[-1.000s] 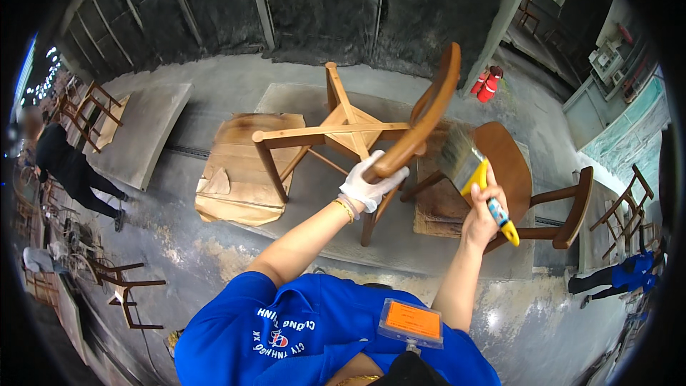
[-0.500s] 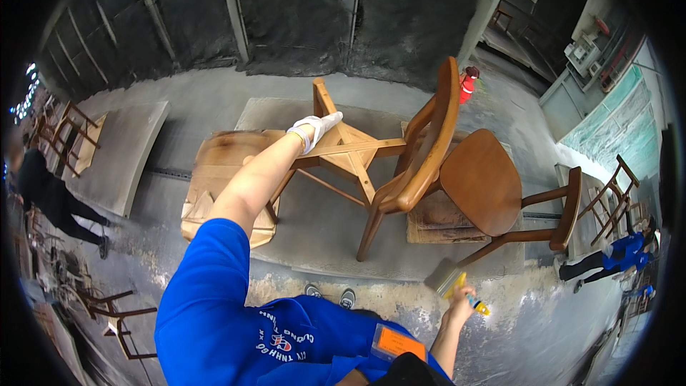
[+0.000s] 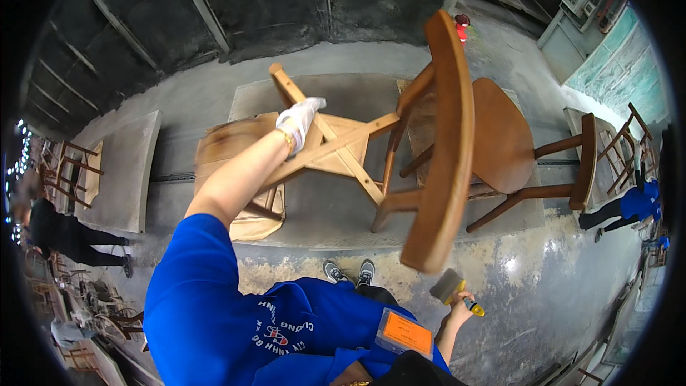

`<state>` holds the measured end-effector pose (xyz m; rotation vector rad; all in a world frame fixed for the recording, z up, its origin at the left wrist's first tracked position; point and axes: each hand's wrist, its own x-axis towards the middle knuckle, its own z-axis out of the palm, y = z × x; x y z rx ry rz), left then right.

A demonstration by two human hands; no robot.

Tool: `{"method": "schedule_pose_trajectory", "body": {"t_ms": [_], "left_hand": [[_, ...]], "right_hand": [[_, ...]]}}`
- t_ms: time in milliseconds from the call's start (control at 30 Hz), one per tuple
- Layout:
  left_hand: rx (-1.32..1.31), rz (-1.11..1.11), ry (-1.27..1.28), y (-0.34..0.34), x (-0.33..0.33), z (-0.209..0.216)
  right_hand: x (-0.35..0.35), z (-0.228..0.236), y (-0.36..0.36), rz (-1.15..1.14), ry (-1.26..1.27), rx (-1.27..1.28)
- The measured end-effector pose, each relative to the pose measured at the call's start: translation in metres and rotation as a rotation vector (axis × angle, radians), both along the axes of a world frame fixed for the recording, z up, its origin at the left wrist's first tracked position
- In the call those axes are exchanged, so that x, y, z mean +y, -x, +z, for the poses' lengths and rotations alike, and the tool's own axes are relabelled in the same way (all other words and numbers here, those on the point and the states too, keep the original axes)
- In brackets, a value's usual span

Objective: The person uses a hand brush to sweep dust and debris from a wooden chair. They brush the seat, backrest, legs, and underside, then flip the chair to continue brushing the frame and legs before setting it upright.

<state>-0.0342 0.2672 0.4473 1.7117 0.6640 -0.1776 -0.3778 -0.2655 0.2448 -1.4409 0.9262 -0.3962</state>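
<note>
My left hand (image 3: 301, 123), in a white glove, grips the crossed bars under the seat of a brown wooden chair (image 3: 446, 164). The chair is tipped over, its lighter underside and cross braces facing up and its curved backrest raised toward me on the right. Low on the right, my right hand (image 3: 461, 309) is closed round the yellow handle of a wide flat paintbrush (image 3: 448, 286). The brush is apart from the chair, bristles pointing up and left. Part of the chair's far side is hidden behind my left arm and the backrest.
A second brown chair (image 3: 504, 139) lies just right of the held one. Worn cardboard (image 3: 254, 225) covers part of the low platform (image 3: 321, 232) beneath. A person in black stands far left, and one in blue far right, near other chairs. A red object (image 3: 462, 28) stands behind.
The held chair has tilted, its backrest swinging up and nearer to me. My left hand stays on the braces and has shifted slightly left. The brush remains low in my right hand.
</note>
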Motion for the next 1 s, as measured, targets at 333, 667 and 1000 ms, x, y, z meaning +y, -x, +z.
{"method": "schedule_pose_trajectory", "body": {"t_ms": [333,667,1000], "left_hand": [[0.027,0.815,0.305,0.109,0.008,-0.012],[-0.234,1.335,0.585,0.115,0.050,-0.010],[-0.457,1.304,0.934,0.112,0.004,-0.026]], "right_hand": [[-0.017,-0.033,-0.075,0.190,0.058,-0.119],[-0.050,-0.021,-0.112,0.365,0.102,-0.227],[-0.031,-0.019,-0.144,0.493,0.082,-0.263]]}}
